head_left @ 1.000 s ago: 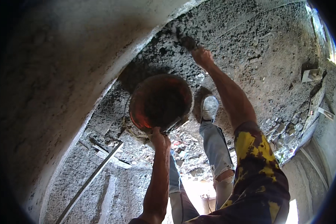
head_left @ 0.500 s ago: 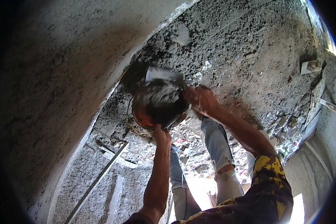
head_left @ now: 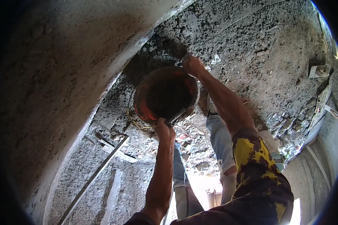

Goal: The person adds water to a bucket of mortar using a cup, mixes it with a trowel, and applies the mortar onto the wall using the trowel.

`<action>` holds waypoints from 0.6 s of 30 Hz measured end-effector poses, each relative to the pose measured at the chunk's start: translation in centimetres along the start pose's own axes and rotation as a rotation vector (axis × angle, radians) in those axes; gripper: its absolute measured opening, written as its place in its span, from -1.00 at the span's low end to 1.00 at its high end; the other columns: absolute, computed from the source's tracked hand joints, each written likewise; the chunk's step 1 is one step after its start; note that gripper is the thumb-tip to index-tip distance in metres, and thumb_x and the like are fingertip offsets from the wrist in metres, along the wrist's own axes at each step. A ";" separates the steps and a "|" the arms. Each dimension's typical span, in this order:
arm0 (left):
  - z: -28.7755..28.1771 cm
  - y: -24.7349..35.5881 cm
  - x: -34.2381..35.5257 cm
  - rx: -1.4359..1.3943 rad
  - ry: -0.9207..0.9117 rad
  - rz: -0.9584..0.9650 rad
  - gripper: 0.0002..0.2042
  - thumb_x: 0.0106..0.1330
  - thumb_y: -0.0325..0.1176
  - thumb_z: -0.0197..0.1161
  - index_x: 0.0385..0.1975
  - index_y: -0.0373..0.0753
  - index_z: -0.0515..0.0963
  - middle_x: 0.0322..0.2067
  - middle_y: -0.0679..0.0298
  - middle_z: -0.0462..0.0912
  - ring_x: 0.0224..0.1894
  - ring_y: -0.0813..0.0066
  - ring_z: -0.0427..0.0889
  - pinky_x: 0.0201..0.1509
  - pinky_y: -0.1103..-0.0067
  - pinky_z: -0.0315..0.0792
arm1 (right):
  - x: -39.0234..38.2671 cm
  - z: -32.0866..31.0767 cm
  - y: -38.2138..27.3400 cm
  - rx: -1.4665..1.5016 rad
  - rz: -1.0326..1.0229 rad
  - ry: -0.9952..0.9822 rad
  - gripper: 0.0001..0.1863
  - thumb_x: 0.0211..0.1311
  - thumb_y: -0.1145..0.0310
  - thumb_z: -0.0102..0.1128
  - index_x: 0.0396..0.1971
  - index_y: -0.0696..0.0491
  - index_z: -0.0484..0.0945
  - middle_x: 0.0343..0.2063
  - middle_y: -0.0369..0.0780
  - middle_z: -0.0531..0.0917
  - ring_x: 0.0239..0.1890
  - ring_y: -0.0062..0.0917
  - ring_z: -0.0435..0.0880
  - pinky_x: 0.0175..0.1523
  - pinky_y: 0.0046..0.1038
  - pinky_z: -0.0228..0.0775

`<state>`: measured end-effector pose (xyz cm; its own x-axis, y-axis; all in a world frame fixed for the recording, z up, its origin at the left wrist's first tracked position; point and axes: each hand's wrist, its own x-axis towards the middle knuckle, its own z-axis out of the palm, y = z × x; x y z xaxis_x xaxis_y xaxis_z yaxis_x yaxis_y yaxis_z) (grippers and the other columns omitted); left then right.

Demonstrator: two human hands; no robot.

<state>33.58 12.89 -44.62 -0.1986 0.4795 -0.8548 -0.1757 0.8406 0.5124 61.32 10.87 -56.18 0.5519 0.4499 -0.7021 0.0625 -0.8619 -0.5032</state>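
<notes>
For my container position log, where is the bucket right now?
In the head view, the bucket is just left of centre, with the left hand at its near rim and the right hand beside its upper-right edge.

On my feed, the bucket [head_left: 143, 110] looks dull and grimy inside, though I can't tell plastic from metal. I see a rough, pitted, matt ground [head_left: 251, 71] beyond it, a smoother, cement-like wall [head_left: 64, 75], worn denim jeans [head_left: 218, 133] and a matt cloth sleeve [head_left: 256, 159].

The dark shirt [head_left: 259, 191] has yellow blotches [head_left: 244, 149] — the blue jeans [head_left: 217, 135] are ripped.
</notes>
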 end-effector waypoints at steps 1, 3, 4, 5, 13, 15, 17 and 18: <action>0.1 -0.4 0.1 -0.010 0.025 -0.031 -0.79 0.07 -0.59 0.05 -0.26 -0.36 0.45 -0.21 0.14 0.55 -0.14 0.24 0.56 0.05 0.34 0.48 | 0.5 0.6 0.6 0.007 -0.029 0.017 -0.58 0.16 0.13 -0.02 -0.17 0.20 0.41 -0.30 0.10 0.61 -0.23 0.00 0.60 -0.15 -0.12 0.47; -0.4 0.1 0.1 -0.019 0.055 -0.043 -0.80 0.08 -0.59 0.05 -0.27 -0.36 0.45 -0.22 0.14 0.55 -0.14 0.23 0.56 0.05 0.33 0.48 | 0.6 1.4 1.3 0.043 -0.134 0.009 -0.56 0.14 0.10 0.00 -0.18 0.20 0.42 -0.32 0.09 0.61 -0.23 -0.01 0.60 -0.14 -0.13 0.47; -0.6 0.3 0.3 -0.013 0.042 -0.037 -0.80 0.10 -0.58 0.05 -0.26 -0.36 0.45 -0.21 0.13 0.55 -0.13 0.23 0.55 0.06 0.33 0.48 | 0.8 1.6 1.9 0.071 -0.238 0.010 -0.53 0.13 0.08 0.03 -0.19 0.21 0.42 -0.33 0.08 0.61 -0.23 -0.02 0.60 -0.14 -0.15 0.47; -0.1 -0.6 0.0 -0.010 0.024 -0.059 -0.81 0.10 -0.57 0.05 -0.26 -0.37 0.45 -0.21 0.12 0.55 -0.12 0.22 0.55 0.06 0.32 0.47 | 1.3 1.5 4.2 0.054 -0.229 0.024 -0.53 0.13 0.08 0.03 -0.19 0.21 0.42 -0.33 0.08 0.61 -0.23 -0.02 0.60 -0.14 -0.15 0.47; 0.3 -1.9 1.0 0.014 -0.041 -0.035 -0.81 0.13 -0.57 0.05 -0.24 -0.38 0.44 -0.19 0.12 0.53 -0.10 0.20 0.54 0.08 0.31 0.46 | -6.9 -1.7 5.0 -0.001 -0.289 0.054 -0.65 0.15 0.14 0.11 -0.21 0.08 0.41 -0.54 0.02 0.58 -0.44 -0.06 0.59 -0.35 -0.11 0.42; -2.5 -0.5 2.9 -0.003 -0.086 0.028 -0.77 0.12 -0.59 0.05 -0.20 -0.39 0.43 -0.17 0.13 0.52 -0.08 0.21 0.53 0.09 0.31 0.46 | -11.6 -2.3 0.2 -0.028 -0.319 0.005 -0.67 0.15 0.14 0.12 -0.23 0.07 0.41 -0.58 0.00 0.56 -0.47 -0.10 0.59 -0.37 -0.09 0.41; -2.3 -1.8 2.9 0.098 -0.034 0.012 -0.64 0.09 -0.62 0.03 -0.05 -0.38 0.39 -0.10 0.12 0.49 -0.04 0.23 0.51 0.09 0.32 0.46 | -16.5 -3.5 -0.2 -0.266 -0.578 0.221 -0.78 0.19 0.23 0.10 -0.29 0.04 0.40 -0.66 -0.11 0.50 -0.52 -0.24 0.61 -0.46 -0.11 0.39; -2.7 -2.6 2.0 0.086 -0.038 -0.010 -0.64 0.09 -0.62 0.03 -0.05 -0.38 0.39 -0.10 0.12 0.49 -0.04 0.23 0.51 0.09 0.32 0.46 | -18.1 -3.6 0.1 -0.292 -0.572 0.218 -0.78 0.19 0.23 0.10 -0.29 0.04 0.40 -0.66 -0.11 0.50 -0.52 -0.24 0.61 -0.46 -0.11 0.39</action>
<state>30.98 11.02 -47.45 -0.1600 0.4786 -0.8633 -0.0940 0.8632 0.4960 54.33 1.79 -41.75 0.5185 0.8230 -0.2321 0.5997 -0.5435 -0.5874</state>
